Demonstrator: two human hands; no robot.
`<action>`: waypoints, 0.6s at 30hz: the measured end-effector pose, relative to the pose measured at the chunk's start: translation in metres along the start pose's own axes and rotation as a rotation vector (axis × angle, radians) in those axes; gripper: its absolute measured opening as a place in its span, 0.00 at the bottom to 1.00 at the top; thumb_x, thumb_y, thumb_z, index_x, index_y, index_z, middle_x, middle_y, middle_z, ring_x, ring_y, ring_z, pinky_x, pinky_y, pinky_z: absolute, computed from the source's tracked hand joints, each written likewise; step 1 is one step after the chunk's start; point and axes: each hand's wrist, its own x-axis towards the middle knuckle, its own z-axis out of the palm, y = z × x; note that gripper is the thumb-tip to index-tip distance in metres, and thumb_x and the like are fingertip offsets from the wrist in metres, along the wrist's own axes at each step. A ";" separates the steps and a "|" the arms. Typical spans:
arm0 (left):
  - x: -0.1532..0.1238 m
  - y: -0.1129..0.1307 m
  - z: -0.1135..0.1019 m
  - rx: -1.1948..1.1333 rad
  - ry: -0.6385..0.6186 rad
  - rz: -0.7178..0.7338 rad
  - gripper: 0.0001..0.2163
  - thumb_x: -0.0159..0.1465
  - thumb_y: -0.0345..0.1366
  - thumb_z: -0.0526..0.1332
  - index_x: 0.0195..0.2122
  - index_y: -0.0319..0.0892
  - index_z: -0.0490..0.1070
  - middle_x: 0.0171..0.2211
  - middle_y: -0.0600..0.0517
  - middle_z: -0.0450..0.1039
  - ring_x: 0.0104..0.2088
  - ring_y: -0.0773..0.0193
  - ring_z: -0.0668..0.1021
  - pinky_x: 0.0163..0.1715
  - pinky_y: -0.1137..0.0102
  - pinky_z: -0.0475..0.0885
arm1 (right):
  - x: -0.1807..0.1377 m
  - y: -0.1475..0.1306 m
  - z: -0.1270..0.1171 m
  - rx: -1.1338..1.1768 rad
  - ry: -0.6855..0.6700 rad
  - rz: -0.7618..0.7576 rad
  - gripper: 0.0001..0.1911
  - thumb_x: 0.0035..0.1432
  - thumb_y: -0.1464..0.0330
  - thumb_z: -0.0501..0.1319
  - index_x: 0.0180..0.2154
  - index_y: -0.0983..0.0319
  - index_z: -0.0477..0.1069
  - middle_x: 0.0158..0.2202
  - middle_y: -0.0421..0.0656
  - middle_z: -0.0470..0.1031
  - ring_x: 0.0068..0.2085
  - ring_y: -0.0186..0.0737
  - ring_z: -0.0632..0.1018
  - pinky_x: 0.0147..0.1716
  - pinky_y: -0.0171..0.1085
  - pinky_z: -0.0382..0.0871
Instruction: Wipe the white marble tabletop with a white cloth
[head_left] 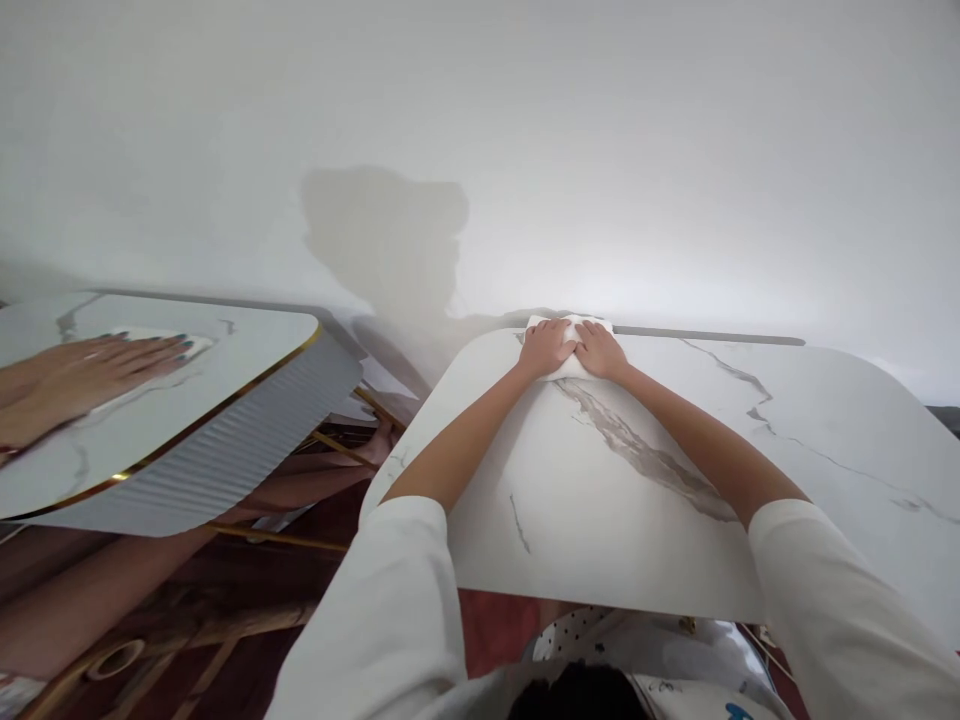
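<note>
White marble tabletop [675,500] before us, plain wall beyond. Left hand [545,347] and right hand [600,349] flat, palms down, side by side on folded cloth [570,325]. Cloth under both palms at far edge, long axis crosswise. Neighbour's hand [90,372] far off left.

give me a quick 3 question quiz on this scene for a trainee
1. True or false: both of the person's hands press on the white cloth.
2. Where on the marble table does the cloth lie: A) near edge, B) far edge by the wall, C) right corner?
3. Whose hand lies on the smaller gold-rimmed table at the left?

Key:
1. True: the left hand and right hand lie side by side on it, fingers flat.
2. B.
3. Another person's hand, flat on a white cloth of its own.
</note>
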 end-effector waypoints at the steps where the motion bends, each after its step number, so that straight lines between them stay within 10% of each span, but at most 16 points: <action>1: 0.004 0.003 0.002 0.007 -0.007 0.012 0.22 0.64 0.39 0.50 0.59 0.45 0.62 0.58 0.45 0.67 0.59 0.51 0.66 0.58 0.56 0.58 | -0.001 0.004 -0.001 -0.004 0.004 0.013 0.24 0.64 0.71 0.46 0.59 0.71 0.61 0.62 0.56 0.62 0.61 0.49 0.63 0.58 0.46 0.56; 18: -0.018 0.031 -0.001 0.002 -0.077 0.100 0.24 0.64 0.37 0.48 0.62 0.41 0.59 0.63 0.45 0.60 0.62 0.54 0.61 0.61 0.58 0.54 | -0.045 0.001 -0.010 -0.010 0.030 0.118 0.26 0.64 0.69 0.44 0.61 0.73 0.58 0.65 0.57 0.57 0.64 0.56 0.58 0.61 0.50 0.52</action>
